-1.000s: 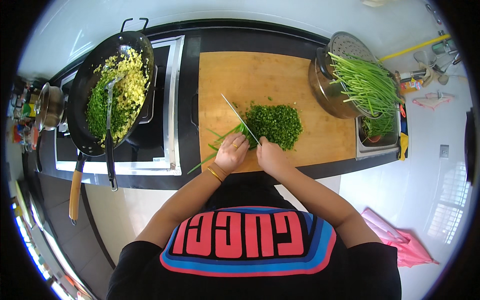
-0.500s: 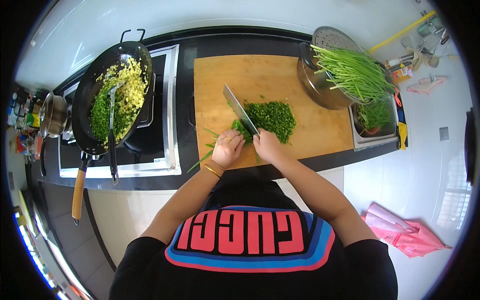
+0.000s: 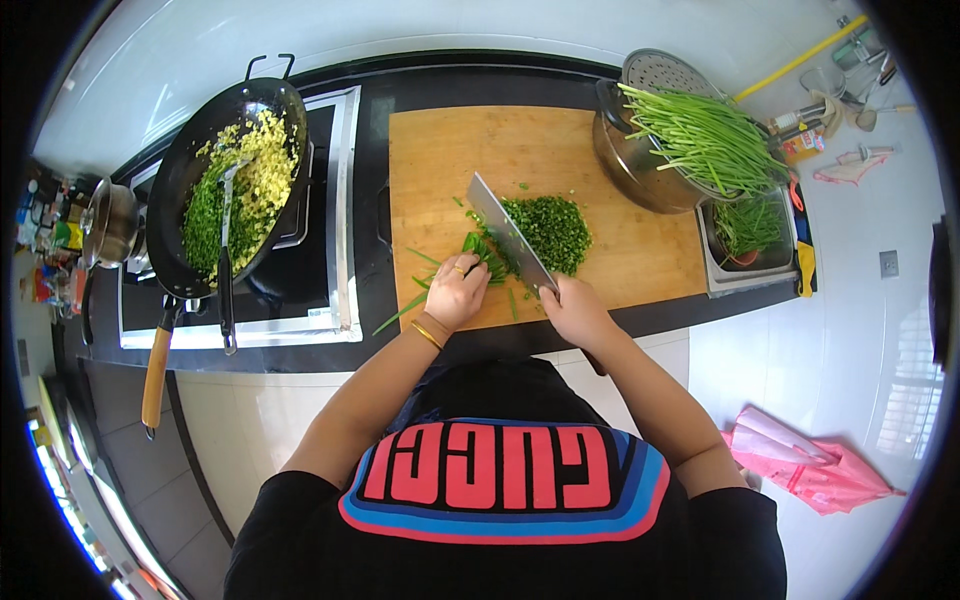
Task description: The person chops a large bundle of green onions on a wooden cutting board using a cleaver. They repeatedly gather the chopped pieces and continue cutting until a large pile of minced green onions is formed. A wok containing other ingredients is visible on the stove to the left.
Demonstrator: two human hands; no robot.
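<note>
My right hand is closed round the handle of a broad kitchen knife. Its blade slants away to the left, between a cut bunch and a heap of finely chopped green chives. On the bunch of uncut chives my left hand presses with curled fingers, at the near left of the wooden cutting board. Loose stalks stick out to the left beneath that hand.
A wok with yellow bits, chopped greens and a spatula sits on the stove at left, beside a lidded saucepan. At right stand a metal pot topped by long chives and a tray of greens.
My right hand and the knife have shifted right and a little nearer to me, so the blade lies against the chopped heap. My left hand has hardly moved.
</note>
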